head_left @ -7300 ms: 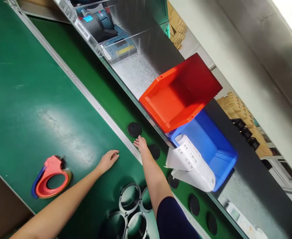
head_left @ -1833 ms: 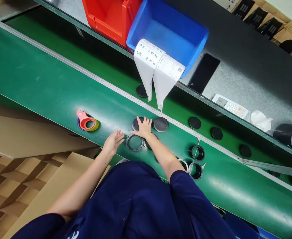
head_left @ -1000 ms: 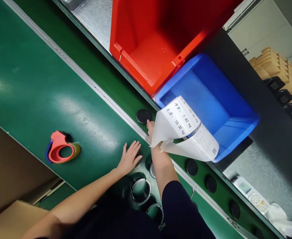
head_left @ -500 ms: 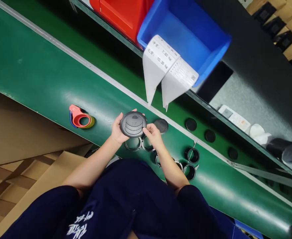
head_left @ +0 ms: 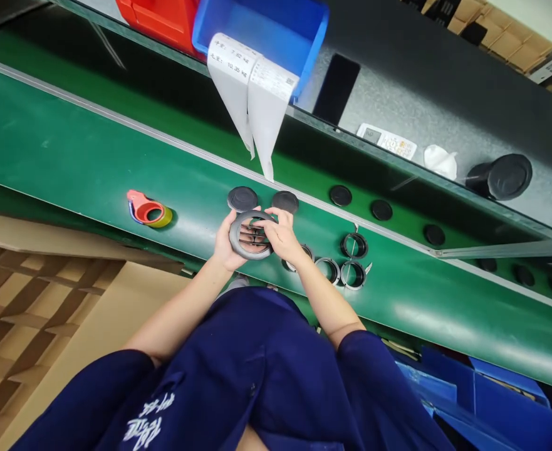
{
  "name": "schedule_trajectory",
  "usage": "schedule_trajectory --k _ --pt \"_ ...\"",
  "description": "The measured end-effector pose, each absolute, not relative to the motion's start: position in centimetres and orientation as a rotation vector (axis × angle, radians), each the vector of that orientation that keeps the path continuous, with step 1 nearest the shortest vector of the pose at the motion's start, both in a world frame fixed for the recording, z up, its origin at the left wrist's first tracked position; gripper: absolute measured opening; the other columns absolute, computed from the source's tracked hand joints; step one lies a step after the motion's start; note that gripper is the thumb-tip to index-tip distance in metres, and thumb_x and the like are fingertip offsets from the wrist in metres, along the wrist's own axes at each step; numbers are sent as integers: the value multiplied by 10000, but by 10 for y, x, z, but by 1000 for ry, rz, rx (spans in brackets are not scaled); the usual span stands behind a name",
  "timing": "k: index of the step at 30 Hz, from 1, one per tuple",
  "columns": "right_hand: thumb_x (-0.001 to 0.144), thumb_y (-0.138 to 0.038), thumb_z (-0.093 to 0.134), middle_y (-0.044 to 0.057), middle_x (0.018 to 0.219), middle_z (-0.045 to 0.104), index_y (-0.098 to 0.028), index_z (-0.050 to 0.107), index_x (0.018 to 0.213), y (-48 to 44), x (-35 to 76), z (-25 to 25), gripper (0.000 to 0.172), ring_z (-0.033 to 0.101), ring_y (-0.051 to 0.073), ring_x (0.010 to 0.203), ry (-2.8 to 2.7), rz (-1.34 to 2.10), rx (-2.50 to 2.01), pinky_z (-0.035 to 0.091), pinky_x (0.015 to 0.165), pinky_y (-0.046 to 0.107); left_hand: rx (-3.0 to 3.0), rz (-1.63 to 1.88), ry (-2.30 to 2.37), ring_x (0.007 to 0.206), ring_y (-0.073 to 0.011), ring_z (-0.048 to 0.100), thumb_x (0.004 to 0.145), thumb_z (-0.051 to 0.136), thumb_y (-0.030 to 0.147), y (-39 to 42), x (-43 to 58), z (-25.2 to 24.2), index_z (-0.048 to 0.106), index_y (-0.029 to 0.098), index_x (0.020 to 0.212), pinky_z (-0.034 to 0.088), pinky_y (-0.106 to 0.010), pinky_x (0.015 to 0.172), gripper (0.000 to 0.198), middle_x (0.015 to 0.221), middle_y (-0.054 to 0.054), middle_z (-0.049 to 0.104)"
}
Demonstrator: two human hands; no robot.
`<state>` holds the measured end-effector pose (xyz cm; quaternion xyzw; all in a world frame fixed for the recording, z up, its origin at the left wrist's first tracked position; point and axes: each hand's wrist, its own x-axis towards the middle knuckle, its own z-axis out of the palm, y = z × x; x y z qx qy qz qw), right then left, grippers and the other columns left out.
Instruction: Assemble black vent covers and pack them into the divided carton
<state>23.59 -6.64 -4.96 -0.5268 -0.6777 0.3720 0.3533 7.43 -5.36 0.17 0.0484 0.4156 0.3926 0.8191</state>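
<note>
Along the whole breadth of the scene runs our green counter (head_left: 69,150), with a grey shelf (head_left: 381,113) above its far side and our navy top (head_left: 280,351) on the near side. At the shelf's front edge, left of the middle, sits a blue bin (head_left: 266,25), and a white label strip (head_left: 270,94) drapes over its front in two tails. Close to the counter's near edge, our left hand (head_left: 226,246) is clamped round the rim of a black round vent (head_left: 236,237), while our right hand (head_left: 282,235) comes over from the right with its fingers at the opening; whether that grip pinches anything we cannot tell. Two black discs (head_left: 285,201) lie just beyond our hands, and dark rings (head_left: 356,255) lie to the right. Within the vent run thin slats (head_left: 252,235), and we take the step in hand to be setting or checking these; the next move, we judge, calls for a steady left grip and light pressure from the right fingers. Smallest is the writing: on the strip we read "10.35 kg", with what looks like "7.82 kg" on the farther line and a square code at the right; the white characters (head_left: 144,426) on our top we cannot make out, nor any brand.
</note>
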Motion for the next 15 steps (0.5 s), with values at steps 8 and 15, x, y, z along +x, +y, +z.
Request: schedule_trajectory --k 8,15 --pt "1066 -640 20 53 1406 580 -296 746 1283 -103 257 -50 832 487 218 1373 -1444 1226 -1290 358 1219 432 32 920 856 1030 -328 735 1032 380 562 -92 84 3 700 136 1238 581 -558 951 571 1122 -163 760" --pt "968 -722 499 170 1678 320 -185 485 1565 -142 229 -71 803 156 366 1586 -2287 962 -1107 65 1298 620 -207 952 1090 781 -248 738 1028 446 442 -119 65 -27 716 128 943 618 -436 900 424 810 -104 754"
